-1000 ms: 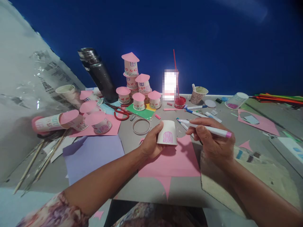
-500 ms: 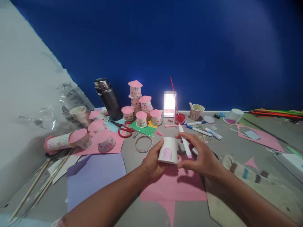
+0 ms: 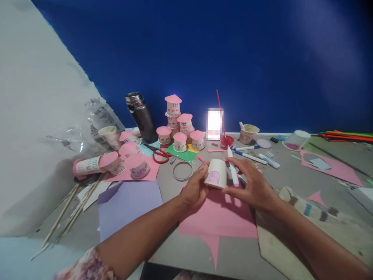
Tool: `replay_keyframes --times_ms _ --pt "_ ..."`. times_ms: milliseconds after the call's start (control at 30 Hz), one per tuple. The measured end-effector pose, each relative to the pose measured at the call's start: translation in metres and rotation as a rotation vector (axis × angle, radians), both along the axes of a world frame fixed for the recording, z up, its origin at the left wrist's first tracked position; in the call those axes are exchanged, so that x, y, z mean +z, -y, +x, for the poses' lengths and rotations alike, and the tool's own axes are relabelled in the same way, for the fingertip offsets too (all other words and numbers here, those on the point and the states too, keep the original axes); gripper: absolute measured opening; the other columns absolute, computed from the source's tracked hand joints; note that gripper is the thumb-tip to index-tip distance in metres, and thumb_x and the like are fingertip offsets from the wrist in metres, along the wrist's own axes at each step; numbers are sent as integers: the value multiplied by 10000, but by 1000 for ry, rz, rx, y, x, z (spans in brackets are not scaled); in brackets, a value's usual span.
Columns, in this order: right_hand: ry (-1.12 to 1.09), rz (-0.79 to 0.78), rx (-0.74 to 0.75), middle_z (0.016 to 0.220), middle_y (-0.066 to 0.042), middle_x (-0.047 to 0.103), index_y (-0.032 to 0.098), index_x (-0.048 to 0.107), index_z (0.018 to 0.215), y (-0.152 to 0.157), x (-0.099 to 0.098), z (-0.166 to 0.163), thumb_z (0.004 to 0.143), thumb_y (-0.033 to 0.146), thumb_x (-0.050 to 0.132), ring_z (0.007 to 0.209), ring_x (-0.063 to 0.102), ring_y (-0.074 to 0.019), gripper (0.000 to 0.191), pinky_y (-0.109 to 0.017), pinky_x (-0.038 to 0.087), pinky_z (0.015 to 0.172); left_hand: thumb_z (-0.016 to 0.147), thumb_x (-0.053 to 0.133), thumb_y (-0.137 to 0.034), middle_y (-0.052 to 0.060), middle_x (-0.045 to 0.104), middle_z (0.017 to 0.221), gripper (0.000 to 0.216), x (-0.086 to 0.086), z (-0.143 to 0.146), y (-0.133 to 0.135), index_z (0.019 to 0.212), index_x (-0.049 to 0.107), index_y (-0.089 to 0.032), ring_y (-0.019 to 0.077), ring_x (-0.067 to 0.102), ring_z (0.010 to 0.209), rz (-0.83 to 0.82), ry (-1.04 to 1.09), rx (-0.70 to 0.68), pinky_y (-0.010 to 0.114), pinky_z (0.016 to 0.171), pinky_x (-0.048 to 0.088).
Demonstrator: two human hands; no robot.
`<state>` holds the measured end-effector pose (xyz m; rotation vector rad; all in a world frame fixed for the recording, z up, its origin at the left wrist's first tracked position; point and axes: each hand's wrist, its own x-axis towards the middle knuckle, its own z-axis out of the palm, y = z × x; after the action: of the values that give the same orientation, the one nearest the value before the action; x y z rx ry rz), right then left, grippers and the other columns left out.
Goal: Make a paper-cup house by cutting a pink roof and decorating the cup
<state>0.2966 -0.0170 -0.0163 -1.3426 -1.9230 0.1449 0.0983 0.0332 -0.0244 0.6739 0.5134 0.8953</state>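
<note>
Cup (image 3: 217,173) white, pink-scribbled, rim downward

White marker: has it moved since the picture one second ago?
Yes. Against the red pot, the white marker has shifted left, closer to the paper cup, and stands steeper in view.

Around five o'clock, two hands (image 3: 194,189) hold one cup (image 3: 218,170) and one marker (image 3: 233,169); two sticks (image 3: 61,216) lie at eight, one pair of scissors (image 3: 155,150) at nine, one flask (image 3: 143,120) at ten.
</note>
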Motion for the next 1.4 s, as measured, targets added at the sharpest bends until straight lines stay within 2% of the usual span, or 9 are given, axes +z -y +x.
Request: replay_keyframes --times_ms 100,267,367,700,833,967,1100,1267,1400 --pt "19 -18 -15 1274 -165 719 244 550 1475 -4 1 5 790 417 863 1101 686 -362 773 -498 607 873 797 839 -458 96 709 1289 623 -5 -6 -8 1352 657 -241 288 681 1139 105 -40 -43 360 887 565" --pt "-33 -62 23 1366 -159 695 270 554 1486 -8 3 16 800 463 856 1185 676 -371 774 -502 607 892 661 956 -336 107 509 1596 1022 -8 -20 -26 1564 476 -349 362 504 1451 446 -214 -232 466 1117 496" --pt "-85 -129 73 1409 -151 685 271 555 1495 -9 6 21 798 473 859 1203 681 -357 787 -455 620 853 698 944 -334 113 378 1695 1000 -4 -25 -31 1573 462 -357 384 417 1526 616 -373 -253 522 1174 456" --pt "-416 -190 122 1503 -135 656 302 535 1526 -10 12 24 802 392 885 1290 674 -337 809 -461 600 956 721 876 -259 141 542 1498 766 2 -22 -28 1413 545 -264 348 509 1428 816 -593 -60 475 1055 548" --pt "-586 -71 -18 1290 -113 786 269 640 1394 -13 3 23 858 373 839 1148 743 -280 581 -424 612 904 707 840 -217 135 538 1467 730 -1 -19 -26 1366 528 -256 325 543 1361 849 -668 42 460 1004 571" --pt "-742 -25 -147 907 -66 830 232 765 1137 -19 2 19 951 473 735 749 719 -188 306 -334 577 673 702 803 -182 122 525 1405 679 -5 -14 -24 1313 515 -246 297 567 1296 868 -655 81 451 1008 582" --pt "-1053 -52 -115 631 8 681 216 799 950 -25 27 22 870 596 799 484 476 -89 389 -241 387 445 724 785 -179 113 527 1404 674 -8 -13 -22 1329 498 -255 289 568 1308 853 -609 56 464 1070 559" --pt "-1134 -194 -61 601 28 602 223 800 917 -24 68 24 812 629 846 484 450 -83 421 -227 355 414 717 758 -149 124 513 1466 727 -9 -13 -24 1384 493 -263 319 544 1373 830 -591 65 491 1117 521" --pt "-1248 -217 -112 563 34 582 219 772 856 -20 50 16 757 710 840 452 425 -81 506 -228 348 403 714 740 -127 137 523 1477 739 -12 -14 -28 1397 484 -244 322 555 1389 766 -525 -7 487 1142 497"
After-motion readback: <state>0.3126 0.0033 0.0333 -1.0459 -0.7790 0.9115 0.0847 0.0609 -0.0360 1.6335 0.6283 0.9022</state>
